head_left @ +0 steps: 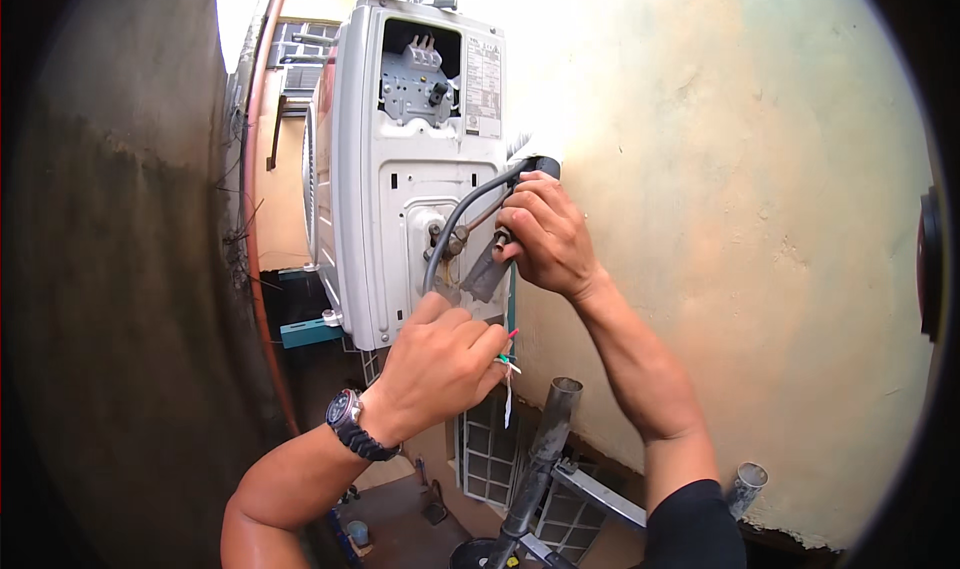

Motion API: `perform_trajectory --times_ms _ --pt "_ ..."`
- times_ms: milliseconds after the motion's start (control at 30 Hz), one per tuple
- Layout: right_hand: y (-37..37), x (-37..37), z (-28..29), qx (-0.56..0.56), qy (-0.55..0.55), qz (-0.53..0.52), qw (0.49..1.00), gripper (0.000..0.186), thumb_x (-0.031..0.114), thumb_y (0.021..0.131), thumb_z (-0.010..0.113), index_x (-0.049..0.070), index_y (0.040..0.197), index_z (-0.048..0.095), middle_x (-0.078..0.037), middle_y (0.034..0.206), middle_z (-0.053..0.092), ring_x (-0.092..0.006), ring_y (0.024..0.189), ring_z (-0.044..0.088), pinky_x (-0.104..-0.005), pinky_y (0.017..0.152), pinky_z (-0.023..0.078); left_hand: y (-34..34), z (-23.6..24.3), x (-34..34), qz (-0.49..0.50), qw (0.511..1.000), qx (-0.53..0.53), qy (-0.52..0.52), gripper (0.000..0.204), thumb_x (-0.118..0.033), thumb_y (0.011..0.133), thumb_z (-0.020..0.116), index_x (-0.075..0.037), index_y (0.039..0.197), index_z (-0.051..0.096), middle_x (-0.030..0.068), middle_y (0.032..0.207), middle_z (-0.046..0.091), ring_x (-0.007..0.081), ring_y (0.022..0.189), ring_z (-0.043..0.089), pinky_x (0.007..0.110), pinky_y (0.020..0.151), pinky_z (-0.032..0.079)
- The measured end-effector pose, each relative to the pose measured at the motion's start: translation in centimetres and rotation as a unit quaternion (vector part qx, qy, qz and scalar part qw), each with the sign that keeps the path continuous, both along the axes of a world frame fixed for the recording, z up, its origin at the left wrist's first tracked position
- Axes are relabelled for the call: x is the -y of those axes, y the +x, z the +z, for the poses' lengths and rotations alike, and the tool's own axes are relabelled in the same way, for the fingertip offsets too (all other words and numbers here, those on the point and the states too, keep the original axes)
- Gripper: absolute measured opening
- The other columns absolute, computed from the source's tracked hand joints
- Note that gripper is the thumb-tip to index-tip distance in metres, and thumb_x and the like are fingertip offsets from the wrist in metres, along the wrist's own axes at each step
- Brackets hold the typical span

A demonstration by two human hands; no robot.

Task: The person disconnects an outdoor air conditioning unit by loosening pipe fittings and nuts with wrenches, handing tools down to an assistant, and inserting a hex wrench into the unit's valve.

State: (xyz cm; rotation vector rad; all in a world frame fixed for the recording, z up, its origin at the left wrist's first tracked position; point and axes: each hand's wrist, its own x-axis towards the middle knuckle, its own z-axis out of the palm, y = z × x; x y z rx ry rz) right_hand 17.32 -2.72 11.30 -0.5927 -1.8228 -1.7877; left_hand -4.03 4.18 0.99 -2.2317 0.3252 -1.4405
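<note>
Cable [451, 225], smooth, grey, clasped in left hand's grip [437, 365], right hand's grip [550, 234] pinching tubular metal fitting [501, 239]

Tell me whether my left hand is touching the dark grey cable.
Touching. The head view shows the dark grey cable curving down into the left hand, meeting its curled fingers with no gap between.

Left hand [440, 362] curled, right hand [547, 231] higher

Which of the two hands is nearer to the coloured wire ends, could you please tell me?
The left hand: the coloured wire ends stick out just to its right. The right hand is farther off, above them, at a metal pipe end.
</note>
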Motion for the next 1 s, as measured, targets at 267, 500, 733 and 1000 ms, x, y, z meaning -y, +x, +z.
perform_trajectory --times_ms 267,500,733,1000 --pt "-1.3 -3.7 -1.1 -0.176 0.086 0.236 0.952 0.020 0.017 0.106 0.050 0.001 0.094 0.054 -0.014 0.086 0.056 -0.0345 0.083 0.058 -0.0504 0.091 0.052 0.0 0.1 0.6 -0.068 0.996 0.047 -0.043 0.018 -0.019 0.076 0.078 -0.009 0.088 0.067 0.0027 0.074 0.064 0.0221 0.072 0.062 0.036 0.075 0.044" --pt "-1.5 -3.3 -0.9 -0.160 0.053 0.225 0.960 0.033 0.030 0.110 0.051 0.002 0.094 0.055 -0.014 0.087 0.055 -0.0341 0.084 0.057 -0.0468 0.085 0.050 -0.5 0.5 1.0 -0.090 0.994 0.038 -0.055 0.021 -0.017 0.076 0.077 -0.007 0.092 0.068 0.0041 0.077 0.067 0.0226 0.074 0.064 0.037 0.075 0.044" --pt "-1.3 -3.2 -1.0 -0.162 0.053 0.215 0.962 0.039 0.037 0.110 0.051 0.002 0.094 0.056 -0.014 0.087 0.055 -0.0344 0.085 0.057 -0.0469 0.086 0.050 -0.4 0.6 1.4 -0.090 0.993 0.035 -0.063 0.021 -0.016 0.076 0.076 -0.007 0.094 0.069 0.0042 0.078 0.068 0.0229 0.074 0.065 0.037 0.075 0.044" --pt "-1.5 -3.0 -1.0 -0.162 0.044 0.217 0.962 0.033 0.032 0.108 0.054 0.003 0.092 0.057 -0.013 0.085 0.055 -0.0344 0.083 0.056 -0.0475 0.088 0.049 -0.7 0.9 1.7 -0.106 0.991 0.057 -0.055 0.020 -0.013 0.073 0.076 -0.008 0.091 0.067 0.0036 0.075 0.065 0.0232 0.074 0.064 0.036 0.073 0.043"
